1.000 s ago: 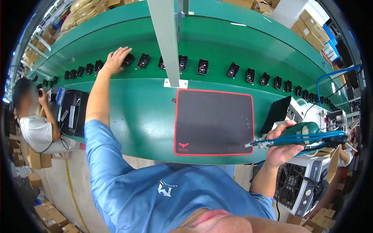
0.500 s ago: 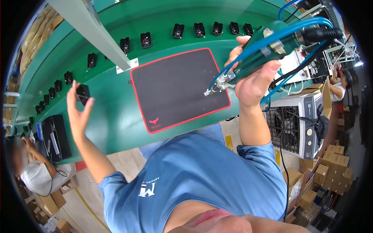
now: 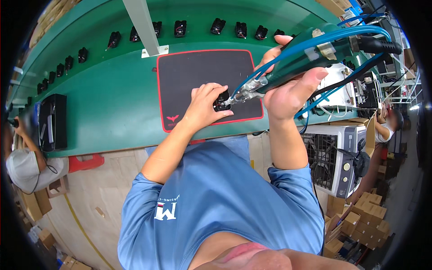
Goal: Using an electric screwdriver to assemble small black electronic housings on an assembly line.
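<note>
On the black mat with a red border, my left hand grips a small black device housing, thumb on its near side and fingers on its far side. A green power screwdriver lies in my right hand, tilted, its metal nose pointing down and left. The nose tip meets or hovers just over the housing; contact is hard to tell. Blue hoses and a thick black cable run from the screwdriver. Part of the housing is hidden by my left fingers.
Several similar black housings stand in a row along the green bench's far side. A grey post rises behind the mat. A black box sits at the left, an air cooler at the right. Other people work at both sides.
My left hand has come from the bench's left side to the mat, bringing the black housing under the screwdriver nose. My right hand has shifted slightly left with the screwdriver.
</note>
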Tool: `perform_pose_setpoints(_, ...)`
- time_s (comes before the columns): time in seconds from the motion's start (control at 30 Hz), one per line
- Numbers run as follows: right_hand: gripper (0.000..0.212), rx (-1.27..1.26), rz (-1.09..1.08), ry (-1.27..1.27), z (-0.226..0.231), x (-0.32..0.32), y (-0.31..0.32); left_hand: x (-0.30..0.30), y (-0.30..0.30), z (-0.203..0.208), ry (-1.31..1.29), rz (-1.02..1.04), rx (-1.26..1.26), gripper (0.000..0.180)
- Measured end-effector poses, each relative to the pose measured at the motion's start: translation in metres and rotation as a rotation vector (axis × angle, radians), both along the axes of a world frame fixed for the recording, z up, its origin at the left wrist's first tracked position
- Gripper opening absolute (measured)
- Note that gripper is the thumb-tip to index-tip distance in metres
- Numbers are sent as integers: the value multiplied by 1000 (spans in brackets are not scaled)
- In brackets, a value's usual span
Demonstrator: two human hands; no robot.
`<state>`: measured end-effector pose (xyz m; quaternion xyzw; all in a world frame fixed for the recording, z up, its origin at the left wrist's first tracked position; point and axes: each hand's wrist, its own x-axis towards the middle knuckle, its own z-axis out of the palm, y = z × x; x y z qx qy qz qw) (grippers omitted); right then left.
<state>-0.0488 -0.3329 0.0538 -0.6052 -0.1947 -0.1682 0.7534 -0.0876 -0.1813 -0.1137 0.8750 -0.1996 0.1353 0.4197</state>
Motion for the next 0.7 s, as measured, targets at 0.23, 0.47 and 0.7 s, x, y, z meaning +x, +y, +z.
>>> perform_pose_setpoints(0.23,96,0,39,27,-22,-10,10,-2,1,-4,14,-31,-7,79)
perform_pose_setpoints(0.47,95,12,46,17,-32,-10,10,-1,2,-3,31,-51,-22,78)
perform_pose_setpoints(0.7,96,43,94,95,-46,-11,8,0,3,-2,55,-38,-60,76)
